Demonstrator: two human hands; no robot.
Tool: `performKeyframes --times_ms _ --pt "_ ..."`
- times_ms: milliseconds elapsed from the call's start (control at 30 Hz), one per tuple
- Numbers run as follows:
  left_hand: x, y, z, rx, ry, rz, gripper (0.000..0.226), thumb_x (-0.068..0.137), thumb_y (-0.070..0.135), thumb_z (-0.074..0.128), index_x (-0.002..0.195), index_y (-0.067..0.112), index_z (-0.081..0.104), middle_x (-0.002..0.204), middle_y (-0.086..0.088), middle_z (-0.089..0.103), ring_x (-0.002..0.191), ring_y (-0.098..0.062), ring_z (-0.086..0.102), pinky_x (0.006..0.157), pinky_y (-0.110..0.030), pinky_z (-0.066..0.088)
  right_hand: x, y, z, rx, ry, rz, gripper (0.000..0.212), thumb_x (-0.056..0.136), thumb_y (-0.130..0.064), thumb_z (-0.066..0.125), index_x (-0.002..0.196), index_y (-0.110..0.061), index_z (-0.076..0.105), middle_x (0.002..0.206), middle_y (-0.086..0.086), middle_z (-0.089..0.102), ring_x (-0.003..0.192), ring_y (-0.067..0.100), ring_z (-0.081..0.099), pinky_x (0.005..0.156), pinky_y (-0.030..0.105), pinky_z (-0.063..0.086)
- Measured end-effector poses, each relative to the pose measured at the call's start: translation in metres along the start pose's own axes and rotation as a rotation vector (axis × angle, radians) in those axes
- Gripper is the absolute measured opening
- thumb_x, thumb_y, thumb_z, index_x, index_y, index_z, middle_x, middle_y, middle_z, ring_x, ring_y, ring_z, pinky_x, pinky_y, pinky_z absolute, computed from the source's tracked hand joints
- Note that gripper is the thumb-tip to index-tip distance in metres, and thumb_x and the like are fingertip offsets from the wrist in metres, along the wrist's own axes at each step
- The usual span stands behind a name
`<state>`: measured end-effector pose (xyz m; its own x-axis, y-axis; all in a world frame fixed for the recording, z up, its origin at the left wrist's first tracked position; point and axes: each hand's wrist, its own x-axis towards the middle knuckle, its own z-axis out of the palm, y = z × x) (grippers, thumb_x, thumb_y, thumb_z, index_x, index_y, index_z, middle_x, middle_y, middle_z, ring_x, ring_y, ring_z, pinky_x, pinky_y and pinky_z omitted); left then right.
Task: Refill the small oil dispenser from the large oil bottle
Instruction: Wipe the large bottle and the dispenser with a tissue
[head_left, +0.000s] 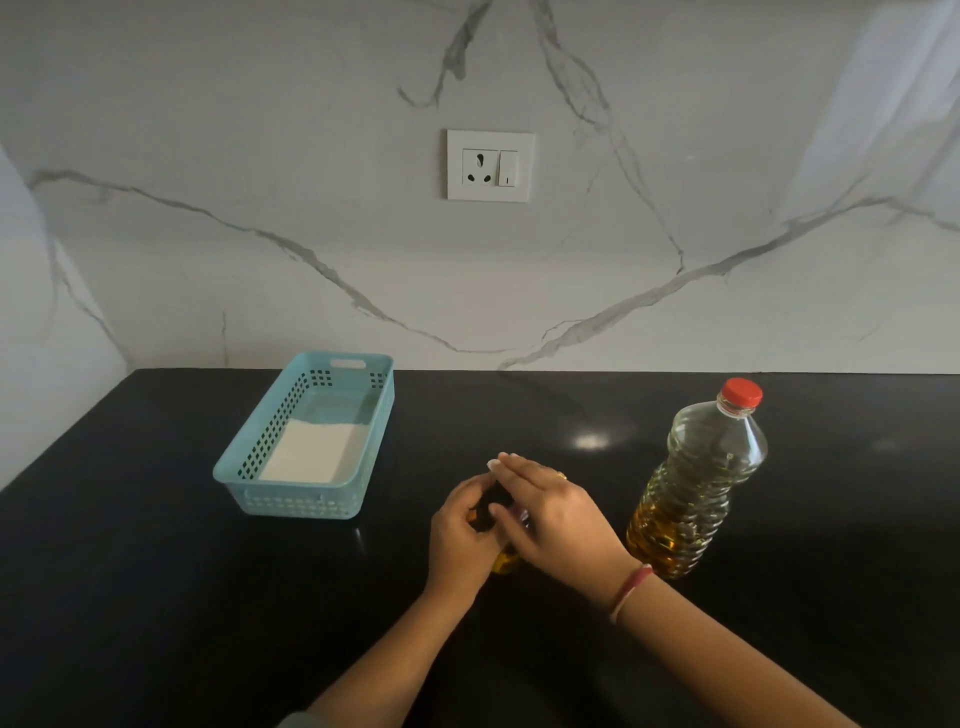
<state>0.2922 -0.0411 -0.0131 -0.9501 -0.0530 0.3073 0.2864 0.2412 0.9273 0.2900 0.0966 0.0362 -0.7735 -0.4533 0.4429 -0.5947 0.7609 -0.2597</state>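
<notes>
Your left hand (460, 530) and right hand (550, 514) close together around the small oil dispenser (503, 561) on the black table (156, 597), mostly hiding it, with the red-capped large oil bottle (696, 483) upright at three o'clock and the blue basket (311, 436) at ten o'clock.

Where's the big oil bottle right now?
In the head view, the large oil bottle stands upright on the black counter, red cap on, just right of the right hand and untouched.
</notes>
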Motion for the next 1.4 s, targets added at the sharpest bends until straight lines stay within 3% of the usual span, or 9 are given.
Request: performKeyframes --times_ms 267,400,500,667,900,1033,1133,1267,1400 --pt "0.003 -0.005 -0.001 -0.001 0.000 0.039 0.031 0.075 0.046 0.066 0.105 0.046 0.058 0.103 0.026 0.065 0.101 0.004 0.062 0.085 -0.019 0.053 -0.007 0.005 -0.006 0.027 0.050 -0.070 0.040 0.096 -0.031 0.047 0.133 -0.017 0.054 0.132 -0.001 0.058 0.124 0.008 0.051 0.102 0.023 0.044" --pt "0.002 -0.005 0.001 -0.014 0.034 0.056 0.034 0.072 0.054 0.066 0.104 0.046 0.059 0.107 0.026 0.063 0.098 0.000 0.064 0.082 -0.023 0.055 0.012 0.007 -0.012 0.137 0.113 -0.044 0.025 0.090 -0.029 0.055 0.105 -0.018 0.071 0.104 -0.005 0.071 0.098 0.005 0.064 0.085 0.019 0.052" --pt "0.001 -0.008 0.004 -0.018 0.057 0.055 0.037 0.072 0.052 0.068 0.107 0.045 0.060 0.107 0.025 0.064 0.100 0.000 0.064 0.083 -0.025 0.055 0.015 0.008 -0.011 0.222 0.149 0.008 0.010 0.084 -0.021 0.065 0.090 -0.018 0.073 0.086 -0.010 0.068 0.082 0.001 0.062 0.073 0.016 0.053" --pt "0.000 -0.007 0.006 -0.032 0.061 0.010 0.041 0.075 0.045 0.071 0.113 0.031 0.065 0.108 0.017 0.068 0.105 -0.002 0.064 0.089 -0.033 0.055 0.003 0.007 -0.011 0.434 0.211 0.132 0.034 0.082 -0.006 0.069 0.110 -0.025 0.065 0.098 -0.026 0.060 0.096 -0.005 0.062 0.081 0.009 0.049" --pt "0.002 -0.007 0.003 -0.045 0.031 -0.045 0.038 0.077 0.026 0.078 0.110 0.040 0.063 0.106 0.016 0.069 0.104 -0.002 0.064 0.089 -0.028 0.055 0.004 0.004 -0.006 0.486 0.295 0.265 0.030 0.086 -0.003 0.064 0.110 -0.021 0.066 0.100 -0.015 0.066 0.093 -0.006 0.063 0.081 0.009 0.049" --pt "0.003 -0.007 0.001 -0.043 0.005 -0.036 0.030 0.076 0.037 0.073 0.106 0.031 0.067 0.100 0.009 0.071 0.099 -0.009 0.067 0.086 -0.040 0.057 0.011 -0.003 -0.005 0.400 0.206 0.182 0.029 0.087 -0.007 0.064 0.112 -0.020 0.067 0.104 -0.017 0.063 0.099 -0.002 0.060 0.085 0.011 0.048" --pt "0.001 -0.008 0.002 -0.042 0.014 -0.044 0.030 0.079 0.028 0.075 0.108 0.029 0.068 0.101 0.010 0.071 0.100 -0.007 0.067 0.088 -0.039 0.056 0.002 -0.001 -0.005 0.327 0.227 0.108 0.029 0.084 -0.006 0.067 0.109 -0.021 0.069 0.103 -0.022 0.060 0.098 -0.005 0.058 0.084 0.009 0.047" --pt "0.001 -0.008 0.004 -0.042 0.038 -0.071 0.042 0.078 0.026 0.078 0.118 0.027 0.066 0.110 0.011 0.069 0.107 0.000 0.062 0.093 -0.031 0.054 -0.006 0.008 0.001 0.536 0.320 0.340 0.031 0.085 -0.001 0.065 0.102 -0.026 0.068 0.097 -0.017 0.066 0.095 -0.003 0.062 0.083 0.015 0.051" --pt "0.001 -0.009 0.003 -0.025 0.024 -0.061 0.045 0.078 0.028 0.078 0.121 0.026 0.063 0.114 0.013 0.067 0.110 0.002 0.060 0.095 -0.026 0.051 -0.005 0.011 0.004 0.734 0.187 0.532 0.028 0.087 -0.006 0.063 0.094 -0.031 0.071 0.095 -0.009 0.071 0.093 0.001 0.065 0.083 0.023 0.054"
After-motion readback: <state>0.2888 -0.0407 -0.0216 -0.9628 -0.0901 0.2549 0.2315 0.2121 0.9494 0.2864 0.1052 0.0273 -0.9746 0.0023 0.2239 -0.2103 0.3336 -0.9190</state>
